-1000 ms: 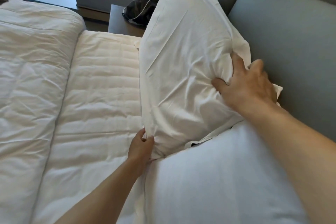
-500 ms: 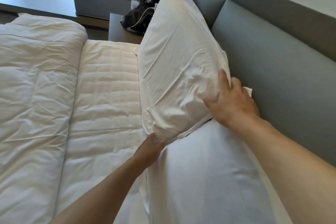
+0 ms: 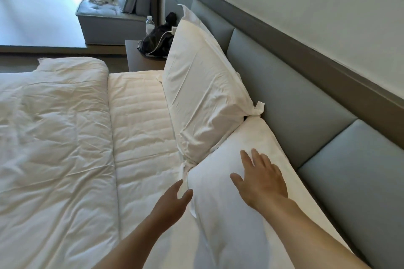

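Observation:
A white pillow [image 3: 201, 94] leans upright against the grey padded headboard [image 3: 295, 102], its lower edge resting on a second white pillow [image 3: 229, 214] that lies nearer to me. My right hand [image 3: 260, 179] lies flat with straight fingers on top of the near pillow. My left hand [image 3: 175, 201] is open at the near pillow's left edge, its fingers and thumb spread by the fabric, holding nothing. Neither hand touches the upright pillow.
A rumpled white duvet [image 3: 54, 148] covers the left of the bed, with the quilted mattress pad [image 3: 140, 129] bare beside it. Beyond the bed stand a dark nightstand [image 3: 142, 57] with a black bag [image 3: 157, 41] and water bottle [image 3: 149, 25], and a grey bench [image 3: 105, 22].
Both hands have let go of the upright pillow and drawn back toward me. The pillow now leans on its own against the headboard. The right hand has come down flat on the near pillow.

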